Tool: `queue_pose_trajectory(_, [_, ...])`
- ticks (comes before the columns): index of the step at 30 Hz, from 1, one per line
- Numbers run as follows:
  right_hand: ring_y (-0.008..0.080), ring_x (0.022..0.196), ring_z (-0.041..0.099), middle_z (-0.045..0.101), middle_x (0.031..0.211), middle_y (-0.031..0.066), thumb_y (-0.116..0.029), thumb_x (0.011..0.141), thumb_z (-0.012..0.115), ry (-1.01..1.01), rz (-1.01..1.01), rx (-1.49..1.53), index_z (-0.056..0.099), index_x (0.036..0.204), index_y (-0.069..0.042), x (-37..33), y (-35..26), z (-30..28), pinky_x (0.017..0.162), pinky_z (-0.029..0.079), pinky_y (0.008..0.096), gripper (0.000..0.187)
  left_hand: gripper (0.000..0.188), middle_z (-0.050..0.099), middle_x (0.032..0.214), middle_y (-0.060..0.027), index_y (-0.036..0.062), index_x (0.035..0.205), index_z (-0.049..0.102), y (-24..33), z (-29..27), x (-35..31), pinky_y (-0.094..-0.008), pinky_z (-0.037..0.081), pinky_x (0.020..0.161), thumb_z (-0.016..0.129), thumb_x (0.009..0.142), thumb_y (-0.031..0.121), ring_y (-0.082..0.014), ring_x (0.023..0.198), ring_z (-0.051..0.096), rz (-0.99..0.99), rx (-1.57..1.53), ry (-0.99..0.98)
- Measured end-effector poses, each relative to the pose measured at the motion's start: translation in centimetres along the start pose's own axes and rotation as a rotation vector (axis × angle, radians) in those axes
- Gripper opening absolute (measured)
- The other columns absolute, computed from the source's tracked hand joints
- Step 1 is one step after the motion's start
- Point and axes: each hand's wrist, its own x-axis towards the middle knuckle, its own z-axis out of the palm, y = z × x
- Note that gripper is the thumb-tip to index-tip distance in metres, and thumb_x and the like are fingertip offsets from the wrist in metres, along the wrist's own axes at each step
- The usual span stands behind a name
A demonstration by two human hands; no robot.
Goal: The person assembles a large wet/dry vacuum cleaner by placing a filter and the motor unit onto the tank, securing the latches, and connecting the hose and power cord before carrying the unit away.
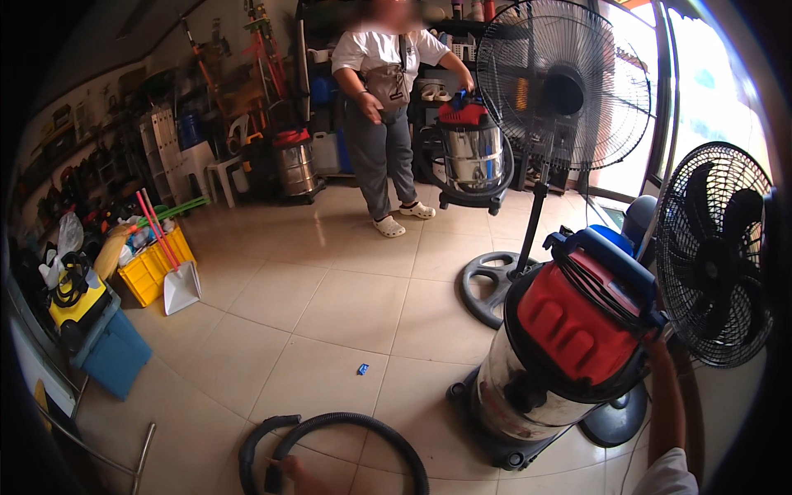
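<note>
At the lower right of the tiled floor (346,305) stands the vacuum (561,355), a steel drum with a red motor head and blue handle (606,256), tilted on a wheeled base between two fans (718,247). The person's right hand (657,346) reaches up behind the red head near the handle; the arm hides the fingers, so whether it is closed on anything cannot be told. The left hand (289,470), at the bottom edge, is wrapped around the end of the black hose (363,437), which curls in a loop on the tiles just beside the drum. The vacuum looks heavy and rigid, top-weighted by the motor, and its smooth steel wall would be slippery; the blue handle is probably the sound place to grip, letting the casters carry the weight. The hose seems light, ribbed and springy, likely to twist or uncoil, so holding it near the cuff should give most control. Well apart, another person (384,99) stands by a second vacuum (470,148).
</note>
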Motion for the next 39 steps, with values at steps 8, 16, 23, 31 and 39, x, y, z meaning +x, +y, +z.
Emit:
queue_pose_trajectory(8, [0.0405, 0.081, 0.054, 0.056, 0.084, 0.0248, -0.049, 0.084, 0.04, 0.008, -0.174, -0.08, 0.052, 0.096, -0.001, 3.4, 3.4, -0.2, 0.065, 0.042, 0.047, 0.05, 0.049, 0.047, 0.113, -0.0168, 0.0082, 0.131, 0.026, 0.0, -2.9, 1.2, -0.0393, 0.042, 0.084, 0.042, 0.087, 0.023, -0.0303, 0.1, 0.051, 0.058, -0.033, -0.046])
queue_pose_trajectory(16, [0.0337, 0.089, 0.052, 0.056, 0.093, 0.0164, -0.037, 0.07, 0.054, -0.16, -0.173, -0.238, 0.054, 0.099, -0.006, 1.3, -2.4, 0.8, 0.074, 0.041, 0.0408, 0.042, 0.048, 0.047, 0.112, -0.0154, 0.0106, 0.126, 0.031, 3.3, -4.7, -0.4, -0.0366, 0.043, 0.082, 0.049, 0.084, 0.022, -0.0288, 0.099, 0.05, -0.044, -0.139, 0.1])
queue_pose_trajectory(23, [0.0278, 0.097, 0.051, 0.055, 0.101, 0.0091, -0.027, 0.058, 0.065, -0.324, -0.666, -0.895, 0.056, 0.102, -0.011, -0.6, -11.4, 2.6, 0.083, 0.041, 0.0355, 0.048, 0.047, 0.046, 0.112, -0.0153, 0.0144, 0.121, 0.035, 8.9, -9.5, -3.9, -0.0352, 0.045, 0.078, 0.056, 0.079, 0.024, -0.0289, 0.096, 0.05, -0.368, -0.787, 0.313])
queue_pose_trajectory(31, [0.0246, 0.095, 0.054, 0.056, 0.103, 0.0109, -0.011, 0.066, 0.059, -0.33, -0.116, 0.187, 0.055, 0.101, -0.005, 2.1, -8.3, 5.9, 0.083, 0.044, 0.0311, 0.036, 0.035, 0.049, 0.079, -0.0109, 0.0086, 0.096, 0.041, 13.6, -13.4, 2.8, -0.0328, 0.048, 0.054, 0.061, 0.071, 0.023, -0.0224, 0.065, 0.05, 0.042, -1.535, -0.169])
queue_pose_trajectory(39, [0.0143, 0.081, 0.059, 0.059, 0.094, 0.0081, -0.016, 0.085, 0.046, -0.274, 0.057, 0.519, 0.054, 0.105, 0.0, 0.1, -14.7, 7.0, 0.072, 0.049, 0.0278, 0.026, 0.029, 0.051, 0.074, -0.0073, 0.0028, 0.1, 0.044, 26.7, -25.5, -17.3, -0.0266, 0.048, 0.051, 0.057, 0.075, 0.011, -0.0143, 0.058, 0.052, 0.566, -0.864, -1.537])
